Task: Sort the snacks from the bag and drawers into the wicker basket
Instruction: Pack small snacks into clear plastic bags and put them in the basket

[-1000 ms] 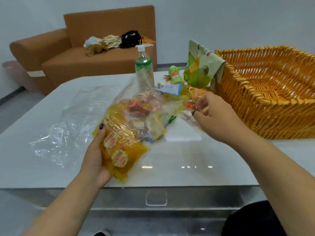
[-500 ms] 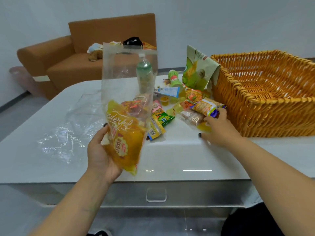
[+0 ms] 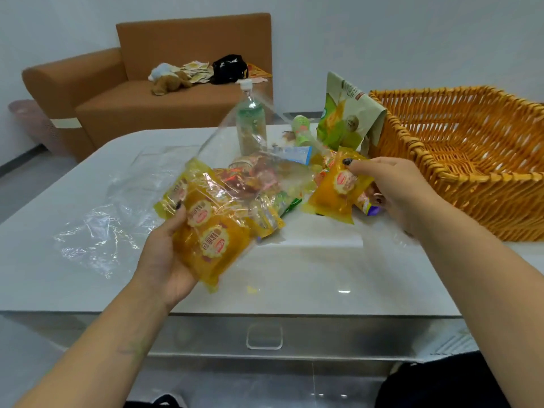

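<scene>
left hand [image 3: 164,260] palm-up, fingers gripping clear bag [image 3: 229,184]; right hand [image 3: 403,189] (raised) pinching yellow packet [image 3: 338,189]

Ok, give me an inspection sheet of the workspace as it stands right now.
Surface: white glossy table, a drawer handle on its front.
Job's things: wicker basket at the right, nothing visible inside; clear bag with yellow packets; loose snacks piled beside the basket; green pouch leaning on the basket.
Clutter: crumpled clear plastic at the left; plastic bottle behind the pile.
Grippers: left hand holds the clear bag from below; right hand pinches a single yellow packet.
Cables: nothing seen.
Surroundings: brown sofa holding a soft toy, papers and a black bag.
</scene>
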`<action>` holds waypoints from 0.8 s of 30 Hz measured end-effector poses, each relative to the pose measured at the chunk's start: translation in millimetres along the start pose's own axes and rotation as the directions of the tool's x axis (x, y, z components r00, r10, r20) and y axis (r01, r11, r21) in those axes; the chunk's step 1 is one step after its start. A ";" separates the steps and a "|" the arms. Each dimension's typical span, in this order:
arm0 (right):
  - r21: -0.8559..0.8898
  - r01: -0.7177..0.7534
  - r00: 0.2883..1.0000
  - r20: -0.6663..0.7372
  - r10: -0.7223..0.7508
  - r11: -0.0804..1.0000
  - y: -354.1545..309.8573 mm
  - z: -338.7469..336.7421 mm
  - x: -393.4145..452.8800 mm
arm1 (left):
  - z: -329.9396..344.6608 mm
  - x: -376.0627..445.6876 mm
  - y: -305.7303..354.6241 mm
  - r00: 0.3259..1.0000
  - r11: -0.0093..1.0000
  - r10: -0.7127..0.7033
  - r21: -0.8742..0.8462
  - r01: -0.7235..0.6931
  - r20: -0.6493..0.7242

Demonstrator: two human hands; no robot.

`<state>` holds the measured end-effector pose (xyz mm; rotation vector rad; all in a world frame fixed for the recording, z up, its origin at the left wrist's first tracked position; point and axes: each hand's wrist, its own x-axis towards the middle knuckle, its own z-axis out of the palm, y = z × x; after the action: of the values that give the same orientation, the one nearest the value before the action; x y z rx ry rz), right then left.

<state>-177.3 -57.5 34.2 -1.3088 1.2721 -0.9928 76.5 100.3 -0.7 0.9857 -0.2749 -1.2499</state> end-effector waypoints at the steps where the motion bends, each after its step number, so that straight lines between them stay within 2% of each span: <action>1: 0.081 -0.051 0.998 0.034 0.048 0.995 -1.1 0.6 -0.6 | -1.1 0.2 1.5 1.000 0.998 -0.006 0.059 0.006 -0.007; 3: 0.192 -0.092 0.992 0.098 0.075 0.977 -3.0 0.8 -4.2 | -3.4 0.5 6.0 0.999 0.987 0.017 0.161 -0.011 -0.038; 5: 0.229 -0.075 0.990 0.134 0.044 0.971 -3.9 -0.3 -8.3 | -5.4 -1.6 12.6 0.997 0.973 0.056 0.228 -0.041 -0.060; 9: 0.317 -0.031 0.988 0.152 -0.018 0.948 -5.8 -2.8 -14.7 | -8.0 -11.0 23.2 0.995 0.950 0.099 0.300 -0.088 -0.024; 12: 0.384 -0.092 0.969 0.248 -0.007 0.919 -7.6 -1.8 -15.7 | -6.2 -18.7 22.5 0.992 0.925 0.128 0.361 -0.122 0.008; 15: 0.308 -0.171 0.880 0.476 0.004 0.936 -5.8 2.9 -20.3 | -4.0 -22.5 18.3 0.988 0.898 0.143 0.412 -0.156 0.062; 18: 0.210 -0.149 0.766 0.642 -0.022 0.966 -2.7 13.5 -30.9 | -1.6 -22.6 13.4 0.986 0.892 0.143 0.420 -0.167 0.088; 20: 0.220 -0.117 0.751 0.657 -0.059 0.968 -0.5 22.3 -37.5 | 0.5 -22.0 10.7 0.986 0.895 0.142 0.414 -0.167 0.092; 24: 0.144 0.073 0.789 0.597 -0.146 0.987 7.6 36.9 -44.8 | 2.2 -19.7 5.7 0.982 0.894 0.159 0.407 -0.186 0.100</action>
<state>-146.9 -8.2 25.2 -1.4649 0.6376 -0.6223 72.0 116.6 11.1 1.2553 -0.6875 -1.0807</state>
